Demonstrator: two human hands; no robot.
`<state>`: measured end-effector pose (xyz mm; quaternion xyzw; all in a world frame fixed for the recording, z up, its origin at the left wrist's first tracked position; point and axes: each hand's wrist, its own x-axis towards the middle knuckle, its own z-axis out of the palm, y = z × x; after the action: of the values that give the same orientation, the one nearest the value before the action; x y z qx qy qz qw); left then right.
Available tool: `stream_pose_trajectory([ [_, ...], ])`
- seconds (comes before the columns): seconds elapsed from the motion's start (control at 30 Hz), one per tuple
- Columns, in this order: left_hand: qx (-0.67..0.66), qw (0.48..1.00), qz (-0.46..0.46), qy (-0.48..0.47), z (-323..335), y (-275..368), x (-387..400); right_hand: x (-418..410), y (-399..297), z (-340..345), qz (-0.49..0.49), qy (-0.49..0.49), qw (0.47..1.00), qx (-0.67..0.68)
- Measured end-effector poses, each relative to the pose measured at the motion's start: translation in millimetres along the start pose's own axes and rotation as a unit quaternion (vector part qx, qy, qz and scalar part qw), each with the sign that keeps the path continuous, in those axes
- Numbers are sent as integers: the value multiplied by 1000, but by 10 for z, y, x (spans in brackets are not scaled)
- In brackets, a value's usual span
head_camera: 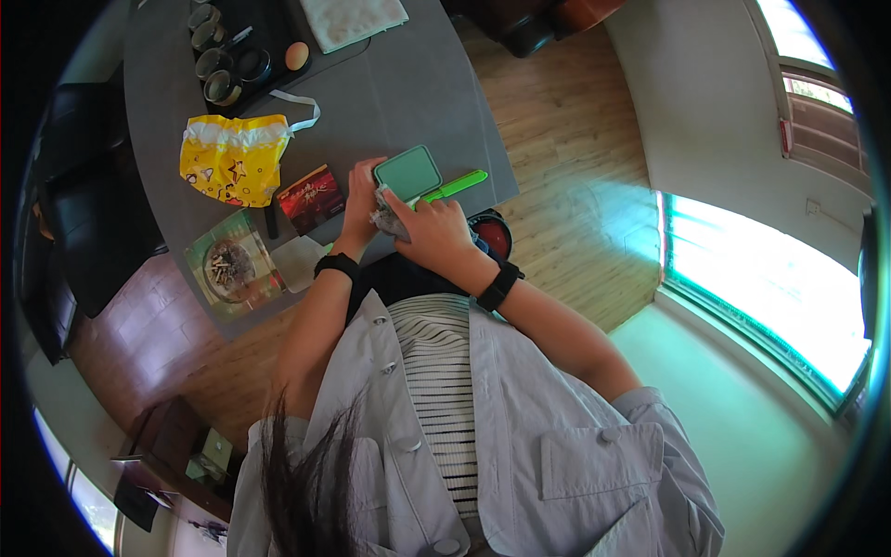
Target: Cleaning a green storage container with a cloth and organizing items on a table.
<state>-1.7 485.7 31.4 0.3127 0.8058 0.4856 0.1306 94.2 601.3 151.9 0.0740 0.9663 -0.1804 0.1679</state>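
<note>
My left hand (360, 202) grips the left side of a green rectangular case or box (408, 172) near the table's edge. In my right hand (438, 230) is a crumpled grey cloth (390, 217), pressed by the fingers near the box's lower left corner. A bright green handled tool (459, 185), its kind unclear, lies beside the box, partly hidden by my right fingers. Left of my hands are a red printed box (313, 200) and a yellow patterned plastic bag (235, 160) with a white drawstring.
On the grey table (411, 90) lie a round ashtray with cigarette butts (230, 266), a black tray with several round jars (224, 87), an egg (296, 56) and a folded light cloth (355, 21). A round container with red inside (493, 235) stands below the table edge. Black chairs (104, 223) stand left.
</note>
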Motion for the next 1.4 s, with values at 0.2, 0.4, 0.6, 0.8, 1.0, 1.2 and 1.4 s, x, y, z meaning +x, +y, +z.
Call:
stream_pose_trajectory([
  [0.2,26,999,-19,-17,-12,24,11,-171,39,21,-6,-18,1000,13],
  [0.4,34,999,-16,-21,-10,9,19,-188,87,26,-11,-19,1000,3],
  [0.6,37,999,-18,-17,3,19,16,-188,200,-64,-38,-3,998,-46],
  [0.8,25,999,-37,-13,-1,79,23,-197,276,-128,-35,-18,997,-69],
  [1.0,45,998,-39,-16,-9,126,37,-226,438,-162,-22,7,996,-84],
  [1.2,48,997,-53,-19,-1,127,43,-252,588,-268,25,-13,996,-88],
  [1.4,50,997,-49,-25,-6,114,45,-275,674,-269,53,-12,995,-90],
])
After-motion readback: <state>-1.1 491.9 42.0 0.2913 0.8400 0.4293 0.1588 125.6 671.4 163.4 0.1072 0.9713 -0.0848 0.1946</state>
